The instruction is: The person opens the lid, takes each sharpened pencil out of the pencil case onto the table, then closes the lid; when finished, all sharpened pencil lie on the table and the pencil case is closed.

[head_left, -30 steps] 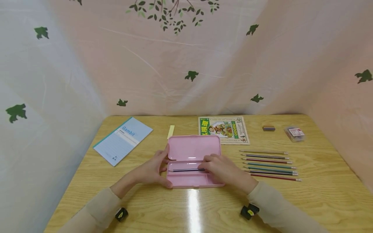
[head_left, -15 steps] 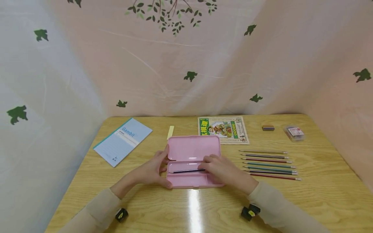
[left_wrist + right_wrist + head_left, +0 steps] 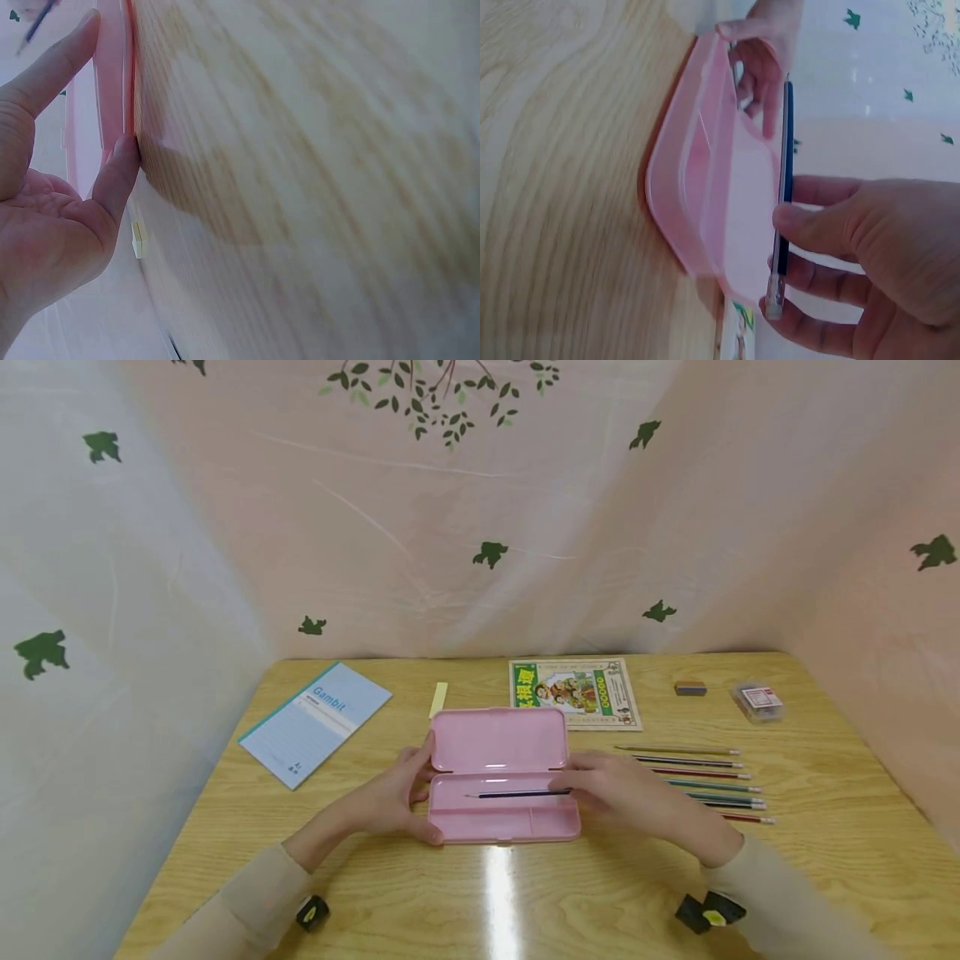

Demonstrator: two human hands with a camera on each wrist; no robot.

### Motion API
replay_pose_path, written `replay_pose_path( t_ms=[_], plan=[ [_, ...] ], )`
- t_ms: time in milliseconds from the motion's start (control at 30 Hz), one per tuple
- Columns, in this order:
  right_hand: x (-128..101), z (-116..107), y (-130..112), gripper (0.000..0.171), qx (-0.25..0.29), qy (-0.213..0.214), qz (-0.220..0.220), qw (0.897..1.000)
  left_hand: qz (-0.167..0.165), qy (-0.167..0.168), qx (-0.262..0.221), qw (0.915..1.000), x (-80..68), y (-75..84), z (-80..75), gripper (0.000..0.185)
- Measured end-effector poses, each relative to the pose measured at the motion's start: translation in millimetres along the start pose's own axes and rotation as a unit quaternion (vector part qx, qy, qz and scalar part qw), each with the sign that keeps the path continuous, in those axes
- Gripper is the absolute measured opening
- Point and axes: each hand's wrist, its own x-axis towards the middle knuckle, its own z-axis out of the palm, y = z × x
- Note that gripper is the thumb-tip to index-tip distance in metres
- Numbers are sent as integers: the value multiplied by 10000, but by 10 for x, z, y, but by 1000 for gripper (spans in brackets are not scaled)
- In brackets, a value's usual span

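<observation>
An open pink pencil case (image 3: 480, 827) lies on the table with its lid (image 3: 498, 739) tipped back. My left hand (image 3: 386, 797) grips its left end, thumb at the front corner and fingers beside the lid hinge. In my right hand (image 3: 622, 789) I pinch a dark pencil (image 3: 517, 793) near its eraser end, thumb against fingers. The right wrist view shows this pencil (image 3: 786, 165) raised above the case, with its tip pointing toward the left hand. A divider splits the case into a long back section and front compartments.
Several pencils (image 3: 705, 775) lie in a row on the right, partly behind my right forearm. Farther back are an eraser-like block (image 3: 690, 689), a small clear box (image 3: 759, 703) and a picture booklet (image 3: 585, 693). A blue notebook (image 3: 315, 722) and a yellow strip (image 3: 439, 699) lie leftward.
My right hand has moved to the right, drawing the pencil along with it from the back section of the case. The left hand and the case have stayed in place.
</observation>
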Motion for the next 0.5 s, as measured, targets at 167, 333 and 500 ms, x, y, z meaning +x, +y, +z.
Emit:
replay_pose_path(
  t_ms=[167, 333, 500],
  plan=[
    [-260, -172, 166, 35, 718, -15, -61, 9974, 51, -9, -133, 9999, 5, -11, 4, 140],
    [-517, -329, 290, 36, 1236, -187, 165, 9920, 39, -25, -128, 9999, -1, -8, 4, 139],
    [-756, -392, 385, 35, 1094, -138, 262, 9936, 79, -36, -116, 9999, 1, -17, 3, 139]
  ],
)
